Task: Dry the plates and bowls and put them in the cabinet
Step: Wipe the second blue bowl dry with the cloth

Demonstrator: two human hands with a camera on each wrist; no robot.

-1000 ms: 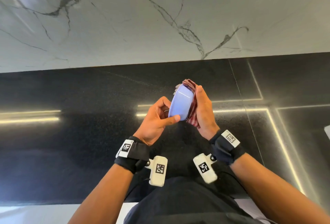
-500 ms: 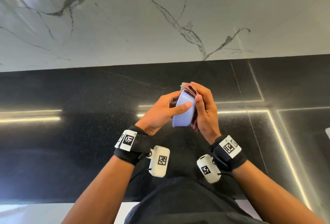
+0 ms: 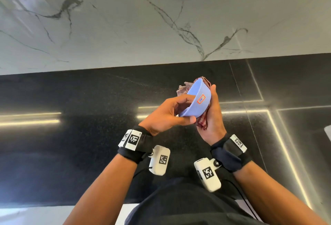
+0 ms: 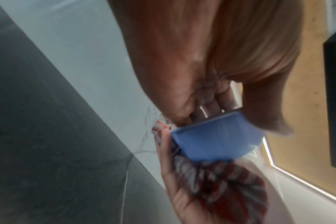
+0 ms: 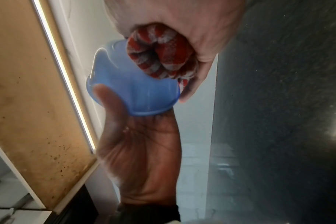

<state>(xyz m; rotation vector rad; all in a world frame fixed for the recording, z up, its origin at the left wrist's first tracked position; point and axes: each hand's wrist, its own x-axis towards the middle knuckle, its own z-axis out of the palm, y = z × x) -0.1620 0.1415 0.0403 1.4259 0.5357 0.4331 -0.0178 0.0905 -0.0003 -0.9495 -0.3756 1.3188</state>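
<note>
I take the light blue bowl (image 3: pixel 195 100) as my landmark; it is in the air over the black stone counter (image 3: pixel 62 153), in front of my body, and it is tilted on its side.

To the left of the bowl is my left hand (image 3: pixel 168 115). It grips the bowl at the rim: my thumb lies under the lower edge, and my other fingers curl over the rim into the inside. The left wrist view shows these fingers against the rim, though it is blurred.

On the outside wall of the bowl, turned toward me, there is a small label with a red frame (image 3: pixel 201 99). I cannot read it.

To the right of the bowl is my right hand (image 3: pixel 214 117). It is closed around a red and white checked cloth (image 3: pixel 202 123) and presses this cloth against the bowl's bottom. The cloth is bunched in my palm, and some of it also sticks out behind the upper rim of the bowl.

Behind the bowl, beyond the counter, stands the white marble wall with dark veins (image 3: pixel 161 27).
</note>
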